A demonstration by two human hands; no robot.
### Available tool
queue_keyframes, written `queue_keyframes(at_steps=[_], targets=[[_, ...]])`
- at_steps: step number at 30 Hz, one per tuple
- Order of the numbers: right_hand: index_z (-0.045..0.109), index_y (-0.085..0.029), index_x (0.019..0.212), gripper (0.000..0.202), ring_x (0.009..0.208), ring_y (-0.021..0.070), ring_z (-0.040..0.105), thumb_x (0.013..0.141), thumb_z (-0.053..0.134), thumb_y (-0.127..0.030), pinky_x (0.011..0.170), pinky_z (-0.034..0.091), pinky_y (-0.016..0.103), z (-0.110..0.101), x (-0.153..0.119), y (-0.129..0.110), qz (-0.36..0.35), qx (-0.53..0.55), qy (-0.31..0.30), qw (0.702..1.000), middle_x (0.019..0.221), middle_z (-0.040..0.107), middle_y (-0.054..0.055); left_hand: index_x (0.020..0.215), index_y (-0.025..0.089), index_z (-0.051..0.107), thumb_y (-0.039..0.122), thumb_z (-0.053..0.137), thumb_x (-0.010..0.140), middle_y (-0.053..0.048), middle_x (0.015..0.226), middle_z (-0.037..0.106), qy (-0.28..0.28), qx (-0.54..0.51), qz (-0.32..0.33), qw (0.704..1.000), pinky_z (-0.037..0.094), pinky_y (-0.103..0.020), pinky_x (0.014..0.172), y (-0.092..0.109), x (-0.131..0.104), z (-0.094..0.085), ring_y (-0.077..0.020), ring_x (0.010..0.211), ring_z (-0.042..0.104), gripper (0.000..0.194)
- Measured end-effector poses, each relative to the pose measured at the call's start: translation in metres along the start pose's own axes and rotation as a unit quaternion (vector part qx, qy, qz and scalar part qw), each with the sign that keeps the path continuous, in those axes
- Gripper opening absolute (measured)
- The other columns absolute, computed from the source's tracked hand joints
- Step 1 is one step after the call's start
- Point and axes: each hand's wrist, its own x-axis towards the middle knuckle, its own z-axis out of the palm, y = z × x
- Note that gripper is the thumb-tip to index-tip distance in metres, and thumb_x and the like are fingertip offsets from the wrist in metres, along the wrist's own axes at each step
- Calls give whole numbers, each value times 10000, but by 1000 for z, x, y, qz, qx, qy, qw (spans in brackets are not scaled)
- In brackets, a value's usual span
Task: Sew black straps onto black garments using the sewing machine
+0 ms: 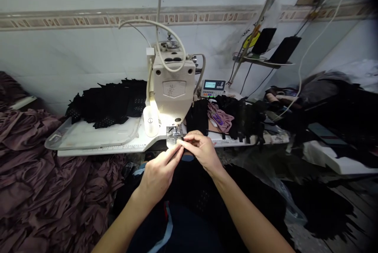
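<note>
White sewing machine (174,81) stands at the centre of the frame, on a white tabletop (151,139); its metal needle plate (170,138) lies under a bright light, just beyond the fingertips of both hands. The left hand (158,172) comes up from the lower left, thumb and forefinger together; the right hand (205,154) comes from the lower right, its thumb tip meeting the left fingertips; whether it is clamped on anything I cannot tell, as the spot between the fingers is too small to make out.

Black perforated fabric pieces (103,101) lie on a translucent plastic tray (97,134) at left of centre; crumpled mauve fabric (44,166) fills the left edge and lower left; a control panel (213,88) with a lit display stands just right of the machine; a mauve cloth bundle (223,119) lies in front of it, among black fabric; two black thread cones (285,50) stand on a rack at upper right; a light-blue strip (167,230) runs over dark cloth (191,201) at bottom centre.
</note>
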Motion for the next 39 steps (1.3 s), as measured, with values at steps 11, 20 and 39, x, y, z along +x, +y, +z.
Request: queue_keyframes(at_steps=[11, 20, 39], targets=[[760, -221, 938, 413, 832, 205, 662, 715, 928, -525, 719, 491, 295, 15, 17, 21, 140, 144, 75, 977, 892, 749, 17, 1473, 140, 603, 294, 579, 1093, -140, 1441, 717, 42, 140, -35, 989, 660, -345, 844, 8, 4, 24, -266, 1078, 778, 412], [777, -193, 735, 460, 823, 242, 650, 793, 868, -641, 768, 517, 336, -8, -61, 76, 122, 23, -115, 986, 800, 718, 19, 1496, 219, 613, 226, 554, 1093, -111, 1465, 700, 61, -16, -63, 996, 616, -415, 1069, -10, -2, 20, -279, 1286, 712, 407], [785, -193, 1032, 481, 672, 224, 729, 880, 715, -644, 558, 468, 289, -114, 112, 55, 81, -261, 0, 962, 893, 799, 89, 1440, 172, 661, 51, 592, 1016, -152, 1325, 753, 104, -48, 44, 992, 647, -292, 971, 16, -37, 27, -236, 1153, 769, 447]])
